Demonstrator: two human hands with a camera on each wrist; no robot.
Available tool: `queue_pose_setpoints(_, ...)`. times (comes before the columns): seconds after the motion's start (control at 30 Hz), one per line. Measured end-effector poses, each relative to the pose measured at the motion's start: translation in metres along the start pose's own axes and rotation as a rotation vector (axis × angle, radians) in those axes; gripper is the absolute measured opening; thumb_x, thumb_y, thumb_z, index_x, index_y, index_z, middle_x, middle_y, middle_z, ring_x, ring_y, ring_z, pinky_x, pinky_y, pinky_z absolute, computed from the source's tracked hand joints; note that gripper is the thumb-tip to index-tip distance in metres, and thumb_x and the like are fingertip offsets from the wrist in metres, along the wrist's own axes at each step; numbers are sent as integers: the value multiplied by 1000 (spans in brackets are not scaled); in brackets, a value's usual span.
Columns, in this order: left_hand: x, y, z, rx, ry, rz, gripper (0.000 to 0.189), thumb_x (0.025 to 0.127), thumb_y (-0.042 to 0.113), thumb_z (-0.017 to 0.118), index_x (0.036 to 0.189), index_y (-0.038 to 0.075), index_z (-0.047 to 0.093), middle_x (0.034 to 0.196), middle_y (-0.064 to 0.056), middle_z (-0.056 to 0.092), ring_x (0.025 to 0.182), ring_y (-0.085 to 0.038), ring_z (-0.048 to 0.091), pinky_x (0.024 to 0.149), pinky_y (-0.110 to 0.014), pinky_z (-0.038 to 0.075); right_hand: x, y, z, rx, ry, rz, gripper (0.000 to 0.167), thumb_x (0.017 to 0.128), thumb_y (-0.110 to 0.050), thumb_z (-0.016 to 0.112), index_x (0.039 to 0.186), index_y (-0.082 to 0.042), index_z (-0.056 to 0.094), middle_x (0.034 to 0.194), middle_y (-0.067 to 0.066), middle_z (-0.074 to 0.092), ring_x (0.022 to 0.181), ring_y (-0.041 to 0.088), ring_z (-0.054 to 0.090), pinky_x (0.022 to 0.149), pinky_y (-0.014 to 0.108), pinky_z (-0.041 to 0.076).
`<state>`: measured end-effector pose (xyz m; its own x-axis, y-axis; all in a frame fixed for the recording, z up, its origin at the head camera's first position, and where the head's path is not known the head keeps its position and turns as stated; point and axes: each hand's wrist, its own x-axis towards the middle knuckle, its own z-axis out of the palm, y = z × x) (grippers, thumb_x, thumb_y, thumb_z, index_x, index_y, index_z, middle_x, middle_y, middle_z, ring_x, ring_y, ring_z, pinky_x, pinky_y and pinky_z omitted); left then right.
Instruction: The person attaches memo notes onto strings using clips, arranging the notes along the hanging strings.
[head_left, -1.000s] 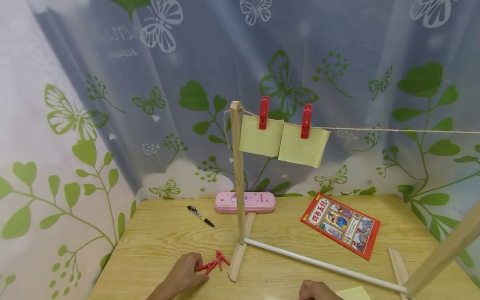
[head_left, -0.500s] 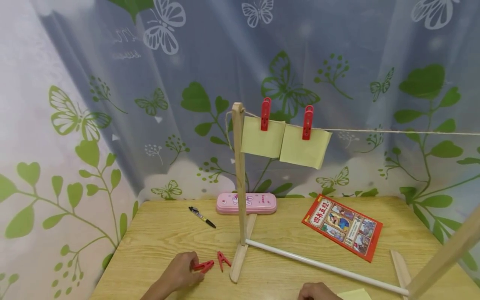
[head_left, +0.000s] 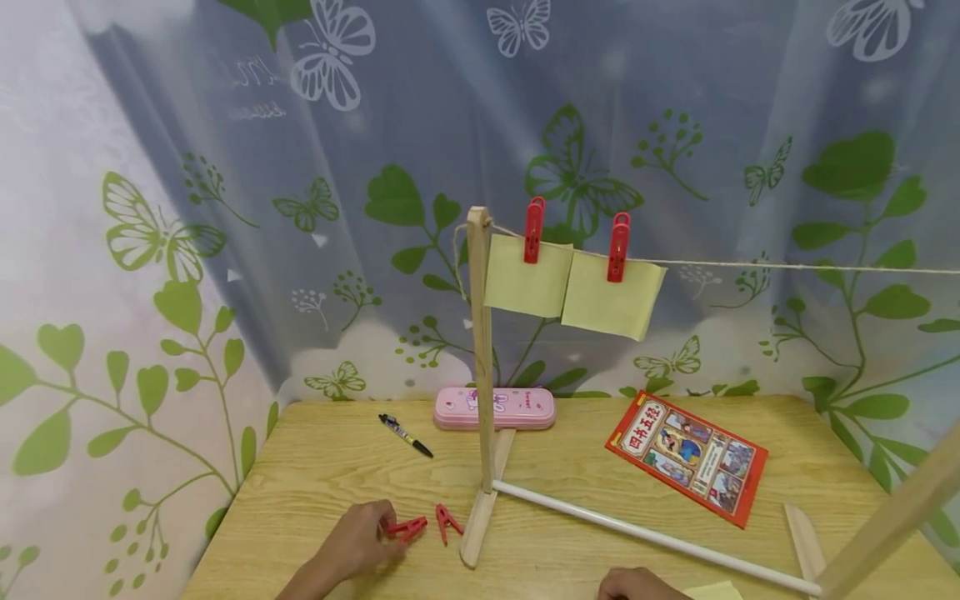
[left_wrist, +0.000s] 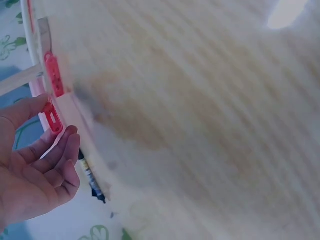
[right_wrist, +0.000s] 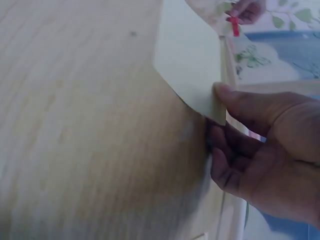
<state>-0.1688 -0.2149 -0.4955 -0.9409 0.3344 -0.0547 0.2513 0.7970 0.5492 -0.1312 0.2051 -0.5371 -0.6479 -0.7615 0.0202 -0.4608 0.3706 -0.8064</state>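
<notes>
My left hand (head_left: 358, 540) is low over the table's left side, pinching a red clothespin (left_wrist: 53, 120) between thumb and fingers. A second red clothespin (head_left: 447, 522) lies on the wood just to its right, by the foot of the stand. My right hand (right_wrist: 270, 145) pinches the edge of a pale yellow paper square (right_wrist: 190, 60); in the head view only the top of that hand shows at the bottom edge. Two yellow paper squares hang from a string (head_left: 750, 264), each under a red clothespin, one at left (head_left: 533, 231) and one at right (head_left: 618, 247).
A wooden post (head_left: 480, 350) and a white crossbar (head_left: 645, 535) form the stand, with another post (head_left: 892, 508) at right. A pink pencil case (head_left: 525, 408), a pen (head_left: 406, 436) and a red booklet (head_left: 690, 458) lie behind. More yellow paper (head_left: 716, 591) shows right of my right hand.
My left hand has drawn its clothespin slightly left, apart from the other clothespin, which now lies alone. The right hand stays nearly still. The head view has shifted slightly.
</notes>
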Motion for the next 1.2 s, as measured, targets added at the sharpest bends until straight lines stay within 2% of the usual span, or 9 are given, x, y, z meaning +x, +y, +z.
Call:
queue_pose_setpoints(0.1,1,2,-7,-27,-10,12,22,77,22,77,84,6,62,73,1,62,59,-5,51,52,-22,41,-6,-3,-7,200,-40,67,12,88,-7,58,79,1,58,64,3,49,64,-11,41,55,15,37)
queue_pose_setpoints(0.2,3,7,-16,-62,-34,18,21,80,22,73,88,6,63,74,1,63,58,-5,52,51,-23,42,-11,-7,-15,269,-23,70,12,90,-8,58,83,2,58,66,1,54,64,-10,45,55,16,40)
queue_pose_setpoints(0.43,7,32,-37,-47,22,93,19,85,24,70,92,6,68,77,1,64,55,-2,46,50,-21,40,-21,-24,-27,361,157,29,11,94,-4,54,88,6,56,68,4,55,63,-9,47,50,18,42)
queue_pose_setpoints(0.5,7,42,-42,-38,53,123,21,86,25,69,95,7,69,81,1,65,58,-1,45,51,-20,39,-23,-29,-30,380,210,72,14,93,-9,57,90,6,57,71,-7,56,60,-8,47,49,18,42)
queue_pose_setpoints(0.6,10,58,-49,-30,104,156,23,87,27,68,100,7,69,86,1,64,63,-2,46,54,-20,39,-25,-37,-35,410,266,140,23,93,-13,60,96,9,56,77,-14,58,58,-6,50,49,21,46)
queue_pose_setpoints(0.77,21,90,-62,-20,191,235,25,88,26,67,106,8,68,92,0,64,70,-7,47,58,-19,39,-26,-49,-50,441,364,225,36,93,-13,58,111,17,52,84,-11,64,66,1,58,59,28,53)
queue_pose_setpoints(0.97,33,137,-83,-54,287,311,31,81,26,75,108,11,67,91,4,64,68,-6,42,56,-20,36,-19,-67,-65,321,657,346,31,93,-18,61,110,8,62,75,-7,64,63,11,58,58,27,50)
queue_pose_setpoints(1.1,41,168,-95,-96,343,404,26,77,26,79,99,15,69,87,6,65,65,-12,44,58,-21,35,-11,-76,-73,327,828,298,25,93,-16,60,103,7,63,67,-3,59,57,13,54,54,28,48)
queue_pose_setpoints(1.2,44,188,-102,-126,334,464,25,79,26,77,100,14,69,78,6,62,63,-14,47,55,-20,34,-8,-81,-80,407,878,192,18,94,-12,58,101,4,62,72,-4,63,62,9,60,57,25,52)
